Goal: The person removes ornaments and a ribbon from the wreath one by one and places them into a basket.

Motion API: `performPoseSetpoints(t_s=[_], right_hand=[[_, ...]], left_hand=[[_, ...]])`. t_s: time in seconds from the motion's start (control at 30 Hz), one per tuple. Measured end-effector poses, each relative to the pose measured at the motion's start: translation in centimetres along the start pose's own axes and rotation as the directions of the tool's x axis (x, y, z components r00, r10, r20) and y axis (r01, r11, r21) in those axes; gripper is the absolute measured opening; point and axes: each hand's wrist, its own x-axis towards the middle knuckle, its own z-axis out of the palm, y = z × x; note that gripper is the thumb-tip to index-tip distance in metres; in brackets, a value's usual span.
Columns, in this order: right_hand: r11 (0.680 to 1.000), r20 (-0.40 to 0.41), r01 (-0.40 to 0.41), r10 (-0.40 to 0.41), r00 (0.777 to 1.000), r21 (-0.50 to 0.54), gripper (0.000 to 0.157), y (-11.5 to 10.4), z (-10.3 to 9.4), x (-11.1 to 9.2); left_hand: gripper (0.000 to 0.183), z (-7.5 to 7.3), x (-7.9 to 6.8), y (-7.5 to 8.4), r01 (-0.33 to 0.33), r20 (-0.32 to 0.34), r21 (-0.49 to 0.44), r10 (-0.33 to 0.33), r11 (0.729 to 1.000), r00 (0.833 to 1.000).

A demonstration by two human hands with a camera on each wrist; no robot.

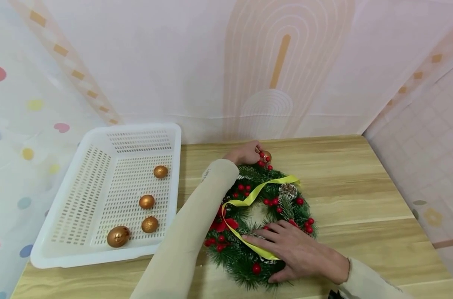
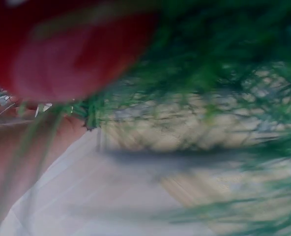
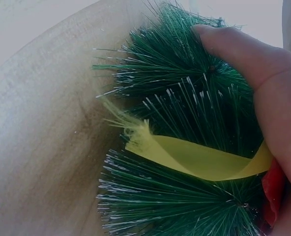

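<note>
A green wreath (image 1: 245, 265) with red berries, red flowers and a pine cone (image 1: 288, 190) lies on the table. My left hand (image 1: 245, 153) is at its far edge, fingers curled against a copper-coloured ball ornament (image 1: 267, 155); red berries hide part of the grip. My right hand (image 1: 295, 247) rests spread on the near right side of the wreath, and its thumb (image 3: 234, 44) lies on the needles in the right wrist view. A yellow ribbon (image 1: 252, 194) crosses the wreath and passes under the right fingers. Red and green blur fills much of the left wrist view.
To the left stands a white perforated plastic basket (image 1: 178, 166) holding several copper balls, a larger glossy one (image 1: 118, 236) among them. The wood-grain table (image 1: 353, 178) meets a patterned wall covering (image 1: 204, 91) at the back.
</note>
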Motion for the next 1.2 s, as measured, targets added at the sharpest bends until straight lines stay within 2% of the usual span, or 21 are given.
performPoseSetpoints(t_s=[0.13,0.2,0.3,0.37,0.43,0.5,0.57,0.67,0.97,1.2], right_hand=[[1.000,0.015,0.000,0.000,1.000,0.001,0.100,0.0,-0.1,0.1],[1.000,0.021,-0.002,0.002,1.000,0.004,0.100,0.1,-0.1,0.1],[1.000,0.023,-0.004,0.003,1.000,0.009,0.101,0.2,-0.1,0.2],[1.000,0.024,-0.006,0.006,1.000,0.016,0.100,0.4,-0.2,0.2],[1.000,0.029,-0.009,0.008,1.000,0.024,0.100,0.5,-0.3,0.2],[0.999,0.036,-0.013,0.012,0.999,0.029,0.100,0.6,-0.3,0.2],[0.999,0.043,-0.016,0.015,0.999,0.033,0.100,0.8,-0.4,0.2],[0.999,0.047,-0.017,0.016,0.999,0.035,0.100,1.0,-0.4,0.2],[0.999,0.043,-0.023,0.021,0.999,0.042,0.100,1.5,-0.2,0.2],[0.998,0.049,-0.030,0.027,0.998,0.058,0.100,1.9,0.0,0.3]], left_hand=[[0.034,-0.2,-0.2,0.0,0.010,-0.012,0.014,-0.010,1.000,1.000],[0.038,-0.4,-0.4,0.0,0.015,-0.016,-0.014,-0.015,1.000,1.000],[0.039,-0.7,-0.5,0.1,0.012,-0.024,-0.139,-0.016,0.990,1.000],[0.032,-0.9,-0.5,0.3,0.011,-0.019,-0.260,-0.016,0.966,1.000],[0.028,-1.3,-0.6,0.5,0.013,-0.015,-0.310,-0.018,0.951,1.000],[0.028,-1.8,-0.6,0.6,-0.008,-0.028,-0.223,0.002,0.975,1.000],[0.032,-2.4,-0.8,0.8,-0.024,-0.052,-0.069,0.020,0.997,0.998],[0.038,-3.1,-1.0,1.0,-0.054,-0.074,0.104,0.061,0.993,0.995],[0.038,-3.6,-1.8,1.9,-0.097,-0.072,0.102,0.104,0.990,0.992],[0.037,-3.9,-2.4,2.6,-0.099,-0.082,0.117,0.109,0.988,0.991]])
